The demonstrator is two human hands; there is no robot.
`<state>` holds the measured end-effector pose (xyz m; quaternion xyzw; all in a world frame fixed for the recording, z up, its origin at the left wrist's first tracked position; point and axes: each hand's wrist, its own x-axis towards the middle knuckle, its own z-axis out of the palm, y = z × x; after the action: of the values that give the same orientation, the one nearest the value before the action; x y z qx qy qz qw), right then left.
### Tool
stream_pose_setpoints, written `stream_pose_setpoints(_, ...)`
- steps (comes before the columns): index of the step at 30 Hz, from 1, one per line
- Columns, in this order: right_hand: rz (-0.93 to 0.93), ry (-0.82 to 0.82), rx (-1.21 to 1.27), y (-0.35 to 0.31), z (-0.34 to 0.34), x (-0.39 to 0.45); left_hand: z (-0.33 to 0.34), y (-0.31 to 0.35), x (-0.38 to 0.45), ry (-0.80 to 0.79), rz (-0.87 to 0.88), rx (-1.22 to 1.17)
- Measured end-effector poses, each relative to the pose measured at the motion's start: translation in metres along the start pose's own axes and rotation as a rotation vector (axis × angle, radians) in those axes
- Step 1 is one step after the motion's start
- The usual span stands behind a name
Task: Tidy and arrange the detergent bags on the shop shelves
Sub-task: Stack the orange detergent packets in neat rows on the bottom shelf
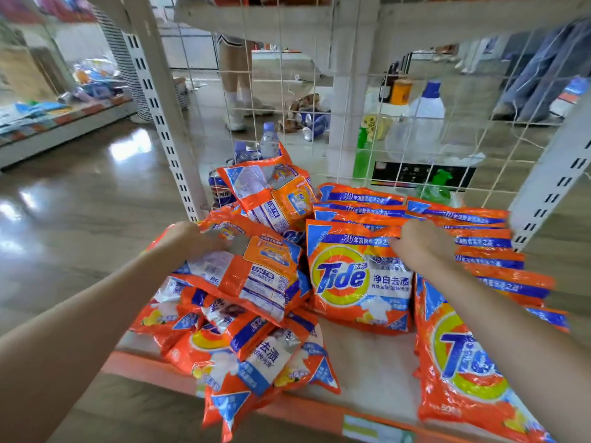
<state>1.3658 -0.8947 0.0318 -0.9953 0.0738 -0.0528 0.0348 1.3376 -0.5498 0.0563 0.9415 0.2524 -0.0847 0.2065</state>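
On a low shop shelf [367, 372] edged in orange, I have both hands among orange detergent bags. My left hand [192, 239] lies on a back-side-up bag [256, 276] that tops a loose heap of bags [243, 346] spilling toward the shelf's front lip; its fingers are curled over the bag's upper edge, though motion blur hides how firmly they grip. My right hand [422, 239] pinches the top edge of a front-facing bag [358, 276] standing just between my hands, first in a tidy row of bags [361, 203] running back from it. Right of that hand, a second row [489, 247] stands overlapped like tiles. Beyond both hands a white wire mesh panel [287, 91] backs the shelf, with a white bottle [427, 110] behind it.
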Motion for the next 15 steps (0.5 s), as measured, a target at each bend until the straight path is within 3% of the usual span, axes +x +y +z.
stream_pose_setpoints(2,-0.071,-0.045,0.036,-0.009,0.000,-0.004,0.000,0.014,-0.007,-0.057,-0.003,-0.284)
stream_pose_setpoints(4,-0.159,-0.157,0.136,-0.016,-0.001,-0.009,0.024,0.026,0.034,-0.119,0.124,-0.490)
stream_pose_setpoints(5,-0.202,-0.221,0.227,-0.020,-0.004,-0.012,0.032,0.031,0.048,-0.162,0.147,-0.503)
stream_pose_setpoints(8,-0.237,-0.422,0.771,-0.037,-0.025,-0.024,0.033,0.068,0.019,-0.262,0.252,-0.643)
stream_pose_setpoints(10,-0.180,-0.660,1.120,-0.051,-0.041,-0.032,0.006,0.091,-0.049,-0.188,0.408,-0.686)
stream_pose_setpoints(11,-0.184,-0.751,1.188,-0.058,-0.045,-0.034,0.001,0.090,-0.064,-0.308,0.446,-0.723)
stream_pose_setpoints(13,-0.175,-0.770,1.188,-0.062,-0.043,-0.036,0.006,0.110,-0.078,-0.534,0.496,-0.797)
stream_pose_setpoints(15,-0.055,-0.672,1.173,-0.055,-0.033,-0.032,0.014,0.116,-0.074,-0.565,0.468,-0.757)
